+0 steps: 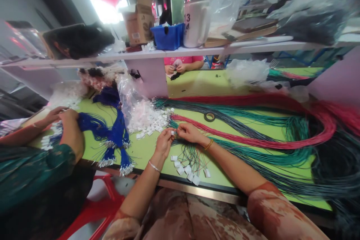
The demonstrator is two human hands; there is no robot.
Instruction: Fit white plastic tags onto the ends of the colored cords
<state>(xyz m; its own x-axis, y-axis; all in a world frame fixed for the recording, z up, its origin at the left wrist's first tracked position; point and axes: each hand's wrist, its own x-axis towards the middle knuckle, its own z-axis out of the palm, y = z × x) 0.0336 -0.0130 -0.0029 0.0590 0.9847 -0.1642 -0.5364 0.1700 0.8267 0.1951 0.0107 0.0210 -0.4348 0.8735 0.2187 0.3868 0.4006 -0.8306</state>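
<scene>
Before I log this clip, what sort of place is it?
Probably a wire-harness assembly workshop: long red and green wire bundles cross the green workbench, a heap of white connectors lies beside them, and a co-worker handles blue wires alongside.

table: green (142, 150) | shelf: white (253, 47) | light: bright, rear (104, 7)

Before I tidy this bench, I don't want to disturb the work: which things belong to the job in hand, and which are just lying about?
In use: left hand, right hand, white connector pinched at their fingertips, thin wires, connector pile, wired connectors at the table edge.
Lying about: tape roll, blue bin, cardboard box, white jug.
</scene>
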